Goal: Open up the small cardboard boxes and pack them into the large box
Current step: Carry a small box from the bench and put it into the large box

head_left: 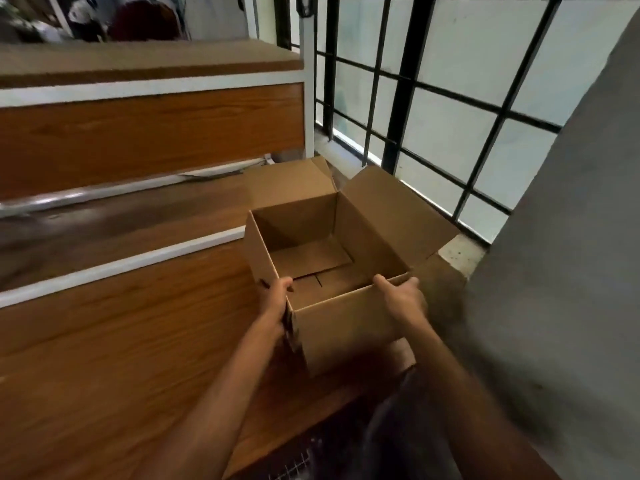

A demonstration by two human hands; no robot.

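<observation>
An open brown cardboard box (346, 327) sits on a wooden stair step, its top flaps folded outward at the back and right. Inside I see only its bare bottom flaps. My left hand (278, 299) grips the box's near-left corner, thumb over the rim. My right hand (403, 296) holds the near-right corner, fingers curled over the top edge. No small boxes show in this view.
Wooden stair treads (121, 341) with white edging rise to the left and behind the box. A black-barred window (433, 109) stands behind it. A grey concrete wall (561, 271) closes in on the right. Dark fabric lies at the bottom edge.
</observation>
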